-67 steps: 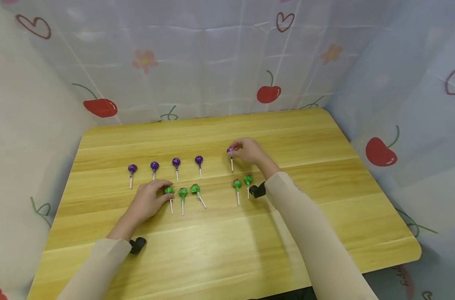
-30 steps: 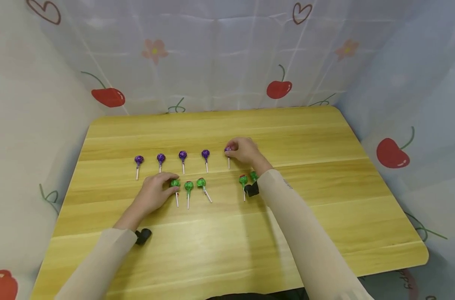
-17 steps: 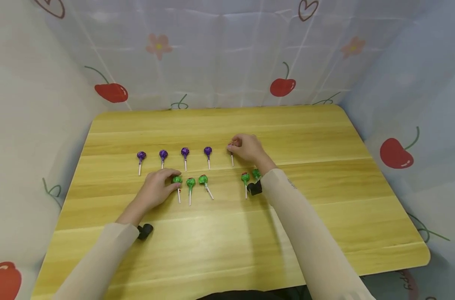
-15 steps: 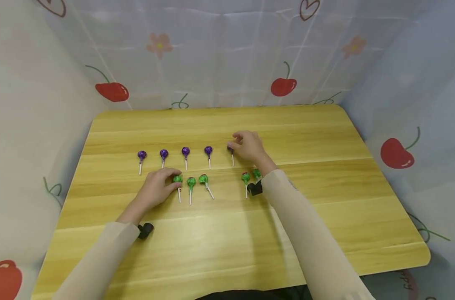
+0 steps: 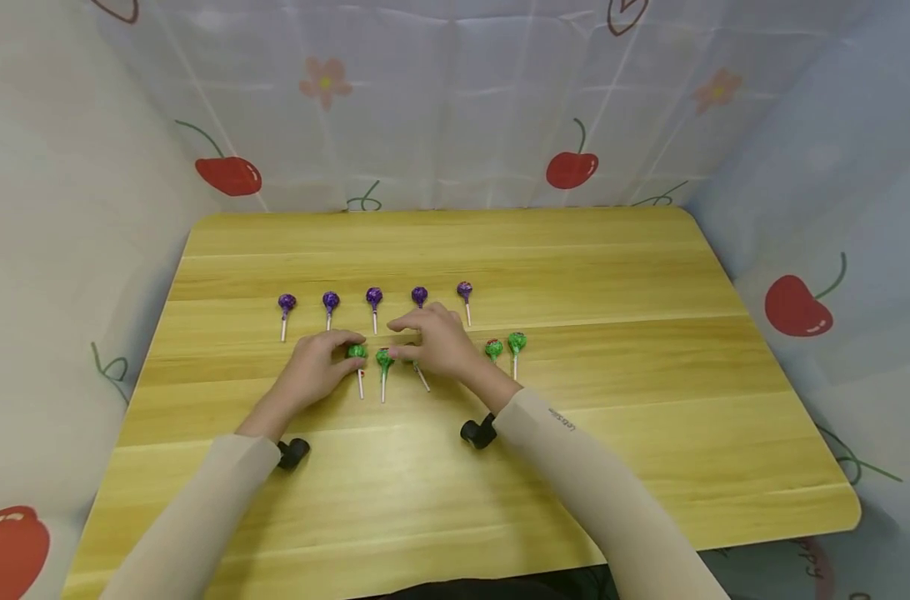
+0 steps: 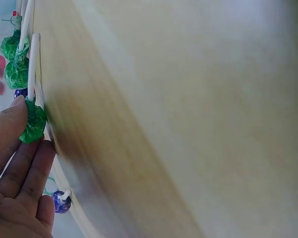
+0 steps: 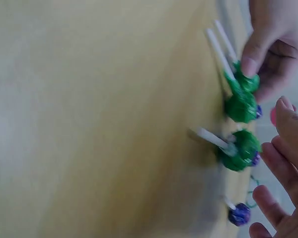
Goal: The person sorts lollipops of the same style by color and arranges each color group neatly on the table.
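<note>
My left hand [image 5: 316, 371] pinches the leftmost green lollipop [image 6: 35, 121] by its wrapped head, thumb on one side and fingers on the other. Just right of it lies a second green lollipop [image 5: 383, 358]. My right hand [image 5: 440, 346] hovers with thumb and fingers spread, holding nothing. In the head view it covers most of a third green lollipop [image 7: 241, 151], whose slanted stick shows below. Behind the hands, several purple lollipops lie in a spaced row, from a left one [image 5: 287, 302] to a right one [image 5: 465, 289].
Two more green lollipops, one partly behind the right wrist [image 5: 494, 349] and one beside it [image 5: 517, 342], lie on the right. The wooden table [image 5: 650, 433] is bordered by a printed curtain [image 5: 440, 100] at the back and sides. Black wrist cameras [image 5: 477, 432] hang under the sleeves.
My right hand has let go of the rightmost purple lollipop, leaving it in the row, and has moved left and nearer to the green ones. The left hand keeps its pinch.
</note>
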`<state>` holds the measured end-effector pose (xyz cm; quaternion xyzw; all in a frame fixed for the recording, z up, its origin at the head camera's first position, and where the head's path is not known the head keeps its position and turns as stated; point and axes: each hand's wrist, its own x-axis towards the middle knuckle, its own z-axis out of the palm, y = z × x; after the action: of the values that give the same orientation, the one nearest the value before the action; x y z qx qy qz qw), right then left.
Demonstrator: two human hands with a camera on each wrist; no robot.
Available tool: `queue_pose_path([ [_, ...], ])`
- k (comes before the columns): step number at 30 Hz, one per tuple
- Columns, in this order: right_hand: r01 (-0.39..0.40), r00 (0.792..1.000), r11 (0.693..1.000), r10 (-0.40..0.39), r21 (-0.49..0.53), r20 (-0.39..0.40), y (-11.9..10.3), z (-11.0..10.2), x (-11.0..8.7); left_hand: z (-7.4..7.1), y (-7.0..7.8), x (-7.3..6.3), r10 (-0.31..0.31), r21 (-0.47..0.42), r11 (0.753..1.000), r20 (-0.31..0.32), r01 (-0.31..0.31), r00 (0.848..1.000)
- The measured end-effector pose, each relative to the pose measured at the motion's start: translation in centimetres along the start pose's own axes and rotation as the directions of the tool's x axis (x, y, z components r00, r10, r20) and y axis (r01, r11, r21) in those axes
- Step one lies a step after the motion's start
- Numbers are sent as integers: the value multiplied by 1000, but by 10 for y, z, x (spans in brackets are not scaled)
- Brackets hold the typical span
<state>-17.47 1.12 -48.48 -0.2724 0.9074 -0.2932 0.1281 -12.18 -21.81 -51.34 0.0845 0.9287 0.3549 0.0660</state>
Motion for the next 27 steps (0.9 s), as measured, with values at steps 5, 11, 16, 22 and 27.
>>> queue_pose_path([
  [5,24,999,998,-23,-64,22,-3,19,4,0,-2,-1,-14,-12,1000,-1,14,1000],
  [11,39,999,993,-38,-107,14,-1,30,6,-2,1,-2,-10,-8,1000,3,10,1000],
  [16,46,999,993,-44,-108,17,1,33,7,-2,2,-1,-16,-10,1000,11,16,1000],
  [22,34,999,997,-33,-65,22,2,32,8,-2,2,-1,-34,-37,999,13,35,999],
  [27,19,1000,997,-17,-70,23,2,33,9,-4,1,-1,-47,-86,995,21,49,999],
])
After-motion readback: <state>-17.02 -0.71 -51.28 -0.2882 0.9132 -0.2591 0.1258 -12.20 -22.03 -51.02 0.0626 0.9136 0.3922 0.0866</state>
